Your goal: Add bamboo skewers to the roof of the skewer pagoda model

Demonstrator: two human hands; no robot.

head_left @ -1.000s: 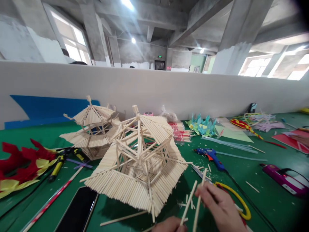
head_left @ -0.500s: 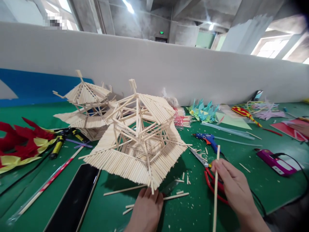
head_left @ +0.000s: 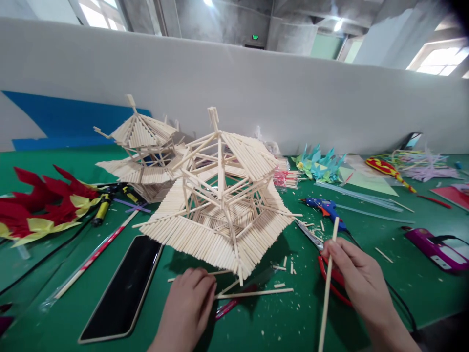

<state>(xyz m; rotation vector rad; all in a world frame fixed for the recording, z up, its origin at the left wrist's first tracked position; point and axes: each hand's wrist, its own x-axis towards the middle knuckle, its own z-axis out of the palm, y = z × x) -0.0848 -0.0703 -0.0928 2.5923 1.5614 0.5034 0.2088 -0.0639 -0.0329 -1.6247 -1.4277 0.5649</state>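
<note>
My right hand (head_left: 357, 274) pinches a thin wooden stick (head_left: 327, 293), which points up and slightly tilted over the red-handled pliers (head_left: 315, 239). My left hand (head_left: 190, 300) rests low over the table, fingers curled down and pressed together. Its fingertips are hidden, so what they hold cannot be seen. Loose wooden sticks (head_left: 256, 294) lie at its right side, along with a dark red pen-like object (head_left: 234, 304). Just beyond stands a pavilion model (head_left: 220, 220) built of wooden sticks; its upper roof is partly covered and one lower corner points toward me.
A second stick pavilion (head_left: 142, 151) stands behind at left. A black phone (head_left: 120, 288) lies left of my hand. Blue glue gun (head_left: 324, 208), glue sticks (head_left: 361, 195) and a purple device (head_left: 437, 247) are at right. Red and yellow felt (head_left: 47, 210) lies far left.
My left hand has shifted left from under the model's front corner, uncovering the loose sticks and the dark red object. My right hand keeps its stick. The view has turned slightly left.
</note>
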